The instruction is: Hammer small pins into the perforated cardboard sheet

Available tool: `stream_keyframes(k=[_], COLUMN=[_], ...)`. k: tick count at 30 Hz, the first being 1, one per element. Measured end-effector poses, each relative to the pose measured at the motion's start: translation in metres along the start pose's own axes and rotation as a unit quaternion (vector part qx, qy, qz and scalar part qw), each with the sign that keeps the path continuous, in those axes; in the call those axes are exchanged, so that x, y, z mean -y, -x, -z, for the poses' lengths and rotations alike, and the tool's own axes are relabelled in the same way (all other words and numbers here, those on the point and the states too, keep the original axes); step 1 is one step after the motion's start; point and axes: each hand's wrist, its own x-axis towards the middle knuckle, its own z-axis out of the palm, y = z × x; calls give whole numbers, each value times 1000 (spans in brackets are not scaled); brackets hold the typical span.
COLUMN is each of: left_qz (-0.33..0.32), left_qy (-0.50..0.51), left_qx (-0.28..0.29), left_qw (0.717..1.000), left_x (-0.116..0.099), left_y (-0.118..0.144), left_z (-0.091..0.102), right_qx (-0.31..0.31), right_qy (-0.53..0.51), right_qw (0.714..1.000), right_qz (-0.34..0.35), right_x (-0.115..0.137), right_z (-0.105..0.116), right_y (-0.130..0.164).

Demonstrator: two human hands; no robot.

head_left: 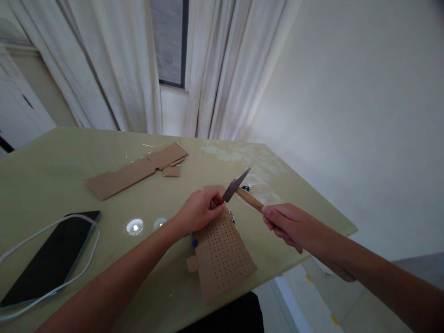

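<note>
Nearest the viewer, at the near left, a dark phone [52,261] lies flat on the tabletop [41,175], with a white cable [78,270] looped around it. Two small bright spots of reflected light sit on the surface just right of the phone. Farther back, a long strip of cardboard [135,172] with smaller offcuts at its right end lies well apart from the hands.

Centre: the left hand [199,212] rests on the far end of a perforated cardboard panel [224,259]. Its fingers are curled closed, pinching a small reddish item [218,200] at the panel's far edge; what that item is cannot be told at this size. The panel's long axis runs from the hand toward the near edge of the tabletop, and a small cardboard tab sticks out at its near left corner. Something blue shows beneath the panel.

Right: the right hand [282,222] is wrapped firmly around the wooden handle of a hammer [243,190]. The handle's long axis runs from the right hand up and to the left, ending in the dark metal head, which sits just beside the left fingertips and appears to touch the pinched item. The left hand is therefore the nearer one to the contact point; the right hand stands off to the right, beyond the tabletop's edge.
</note>
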Motion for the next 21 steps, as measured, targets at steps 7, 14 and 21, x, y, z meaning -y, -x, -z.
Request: stream_keyframes(k=[7, 14, 21], left_qz=[-13, -20, -24], left_qy=[7, 11, 13], left_qx=[-1, -8, -8], left_qw=[1000, 1000, 1000], left_x=[5, 9, 8], left_y=[-1, -4, -4], left_z=[-2, -6, -7], right_qx=[-41, 2, -12], right_qy=[44, 60, 59], right_qw=[998, 998, 998], right_qz=[17, -29, 2], right_x=[18, 17, 14], right_z=[4, -2, 2], right_y=[13, 4, 1])
